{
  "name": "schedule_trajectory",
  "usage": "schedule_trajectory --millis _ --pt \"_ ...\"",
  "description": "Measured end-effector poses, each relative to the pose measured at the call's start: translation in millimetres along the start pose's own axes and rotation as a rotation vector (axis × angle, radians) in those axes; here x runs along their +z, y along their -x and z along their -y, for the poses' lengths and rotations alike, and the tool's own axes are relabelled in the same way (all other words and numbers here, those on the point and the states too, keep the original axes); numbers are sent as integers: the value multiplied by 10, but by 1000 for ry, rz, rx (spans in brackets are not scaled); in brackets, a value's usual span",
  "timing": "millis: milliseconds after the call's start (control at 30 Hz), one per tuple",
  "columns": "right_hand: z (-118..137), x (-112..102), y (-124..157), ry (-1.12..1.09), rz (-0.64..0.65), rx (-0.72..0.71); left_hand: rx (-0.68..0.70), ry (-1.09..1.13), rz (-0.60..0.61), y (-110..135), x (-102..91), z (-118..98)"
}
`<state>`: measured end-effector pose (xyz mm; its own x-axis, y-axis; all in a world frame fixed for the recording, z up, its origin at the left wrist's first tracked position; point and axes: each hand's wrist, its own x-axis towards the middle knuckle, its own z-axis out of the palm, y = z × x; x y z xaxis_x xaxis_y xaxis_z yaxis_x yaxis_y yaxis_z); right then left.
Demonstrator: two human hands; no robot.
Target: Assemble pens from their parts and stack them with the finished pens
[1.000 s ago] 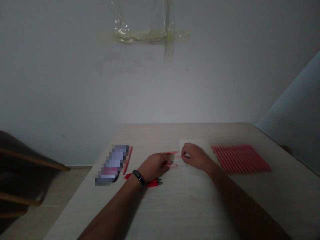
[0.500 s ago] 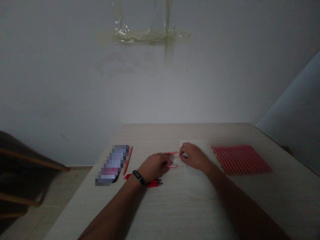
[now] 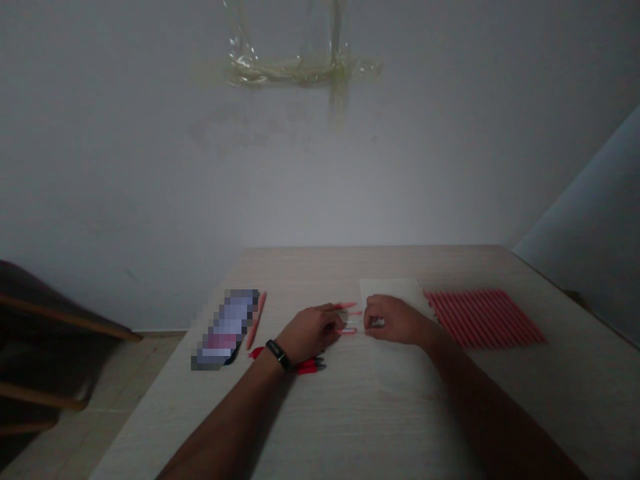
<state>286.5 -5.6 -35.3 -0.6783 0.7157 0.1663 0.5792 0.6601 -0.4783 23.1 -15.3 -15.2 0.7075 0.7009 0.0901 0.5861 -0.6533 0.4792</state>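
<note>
Thin pink plastic tubes [image 3: 347, 331] lie between the two hands at the left edge of a white paper sheet [image 3: 391, 291], their long axes running roughly crosswise, left to right. The left hand [image 3: 311, 333], banded by a black wristband [image 3: 278, 355], is placed at the tubes' left ends; the right hand [image 3: 395, 320] rests on the sheet, just beside their right ends. The fingers [image 3: 330, 320] of both hands are curled inward, but whether the tubes are gripped cannot be told. Left of the sheet, red-barrelled pens [image 3: 307, 366] and a pixelated oblong [image 3: 225, 330] are laid on a pale wood-grain bench [image 3: 400, 433]; right of it, a flat row of pink rods [image 3: 485, 319] is set.
</note>
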Motion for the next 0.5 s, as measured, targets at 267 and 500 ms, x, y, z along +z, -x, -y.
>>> schedule_trajectory --millis 267,500 --pt "52 -3 -4 32 0 -21 -6 -8 -35 -3 70 59" --pt "27 -57 -2 50 -142 -9 17 53 -62 -15 11 -6"
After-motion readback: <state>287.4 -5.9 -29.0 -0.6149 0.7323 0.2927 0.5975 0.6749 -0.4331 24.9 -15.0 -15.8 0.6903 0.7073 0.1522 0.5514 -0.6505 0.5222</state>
